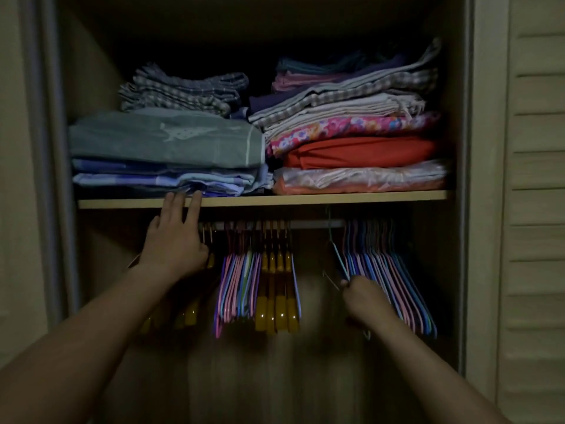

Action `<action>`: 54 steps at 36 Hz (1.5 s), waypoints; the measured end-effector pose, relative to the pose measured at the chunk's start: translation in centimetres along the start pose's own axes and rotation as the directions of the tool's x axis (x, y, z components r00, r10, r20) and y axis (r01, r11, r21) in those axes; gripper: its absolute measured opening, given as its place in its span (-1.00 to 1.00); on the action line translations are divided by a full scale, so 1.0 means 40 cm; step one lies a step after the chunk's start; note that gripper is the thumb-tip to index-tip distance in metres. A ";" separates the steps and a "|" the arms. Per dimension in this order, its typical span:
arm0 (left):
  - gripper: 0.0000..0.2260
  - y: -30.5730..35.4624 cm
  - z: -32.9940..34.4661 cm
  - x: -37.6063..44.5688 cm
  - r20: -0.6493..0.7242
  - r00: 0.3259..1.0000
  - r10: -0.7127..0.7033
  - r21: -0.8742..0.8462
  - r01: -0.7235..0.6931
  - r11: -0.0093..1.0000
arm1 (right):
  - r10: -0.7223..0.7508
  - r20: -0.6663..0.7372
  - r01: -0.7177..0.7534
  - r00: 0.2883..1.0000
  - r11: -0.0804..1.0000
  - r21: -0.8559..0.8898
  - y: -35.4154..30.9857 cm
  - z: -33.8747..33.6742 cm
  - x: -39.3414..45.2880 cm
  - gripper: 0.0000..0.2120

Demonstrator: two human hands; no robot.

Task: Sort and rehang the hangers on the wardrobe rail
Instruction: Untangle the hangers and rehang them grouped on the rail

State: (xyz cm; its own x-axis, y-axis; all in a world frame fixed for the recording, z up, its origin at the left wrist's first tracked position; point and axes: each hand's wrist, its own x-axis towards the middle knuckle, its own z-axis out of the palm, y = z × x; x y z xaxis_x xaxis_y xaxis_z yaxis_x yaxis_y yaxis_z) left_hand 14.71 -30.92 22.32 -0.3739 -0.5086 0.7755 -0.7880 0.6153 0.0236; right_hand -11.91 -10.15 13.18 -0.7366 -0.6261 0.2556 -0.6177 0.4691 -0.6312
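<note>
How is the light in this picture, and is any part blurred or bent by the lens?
Head view: dim overall; folded clothes on the shelf are best lit, the space below the rail is dark. Small glints show on the yellow hangers. The right hand looks slightly blurred. Wardrobe edges bow at the sides.

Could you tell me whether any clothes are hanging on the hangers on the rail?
No, the hangers on the rail hang bare, and the only fabric in view is the folded stacks on the shelf above.

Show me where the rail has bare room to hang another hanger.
The rail is bare between the yellow hangers and the thin hanger gripped by the right hand. Crowded elsewhere: pink and blue hangers at right, left hand over the left end.
</note>
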 end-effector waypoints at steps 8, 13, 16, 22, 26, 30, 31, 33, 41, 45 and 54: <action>-0.02 -0.006 -0.001 0.004 0.030 0.999 -0.011 -0.056 0.013 0.998 | -0.148 -0.093 0.099 0.985 0.911 -0.400 0.000 0.069 0.011 -0.33; -0.02 -0.005 0.002 0.005 0.033 0.999 -0.022 -0.076 0.024 0.997 | -0.197 -0.016 0.146 0.980 0.777 -0.612 0.001 0.104 0.007 -0.34; -0.02 -0.006 0.006 0.004 0.023 1.000 -0.015 -0.082 0.017 0.996 | -0.183 -0.002 0.139 0.983 0.754 -0.642 -0.007 0.107 0.008 -0.38; -0.05 -0.005 -0.001 -0.001 0.020 1.000 -0.010 -0.072 0.011 0.997 | -0.170 0.017 0.132 0.985 0.692 -0.709 0.003 0.082 0.021 -0.47; -0.05 -0.003 0.000 -0.005 0.008 1.000 0.004 -0.078 -0.003 0.997 | -0.146 0.036 0.131 0.989 0.715 -0.686 0.009 0.055 0.020 -0.54; -0.04 0.001 0.009 -0.005 0.002 1.000 -0.005 -0.089 0.005 0.996 | -0.178 -0.091 0.071 0.980 0.734 -0.676 -0.025 0.039 -0.001 -0.64; -0.03 0.003 0.011 -0.005 0.001 1.000 -0.009 -0.092 0.009 0.996 | -0.207 -0.133 0.068 0.969 0.747 -0.662 -0.034 0.042 -0.006 -0.63; -0.02 0.007 0.016 -0.002 -0.002 1.000 -0.016 -0.098 0.016 0.995 | -0.285 -0.175 0.138 0.943 0.808 -0.572 -0.052 0.057 -0.009 -0.66; 0.01 -0.006 0.010 -0.004 0.009 1.000 0.001 -0.057 -0.001 0.998 | -0.174 0.153 0.141 0.973 0.969 0.204 -0.120 0.159 0.006 -0.58; 0.01 -0.013 0.003 0.003 0.039 0.999 0.008 -0.059 -0.005 0.998 | -0.135 0.105 0.103 0.985 0.959 0.264 -0.114 0.190 0.012 -0.51; 0.01 -0.011 0.006 0.002 0.031 1.000 0.004 -0.088 -0.001 0.996 | -0.100 0.049 0.073 0.994 0.915 0.396 -0.105 0.209 0.018 -0.61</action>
State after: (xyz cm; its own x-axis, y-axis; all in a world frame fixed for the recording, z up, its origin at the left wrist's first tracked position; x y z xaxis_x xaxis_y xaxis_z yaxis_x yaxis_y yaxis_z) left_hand 14.91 -31.37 22.22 -0.3921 -0.5246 0.7557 -0.7414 0.6665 0.0780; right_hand -7.56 -17.79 9.88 -0.6566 -0.6998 0.2812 -0.5099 0.1371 -0.8493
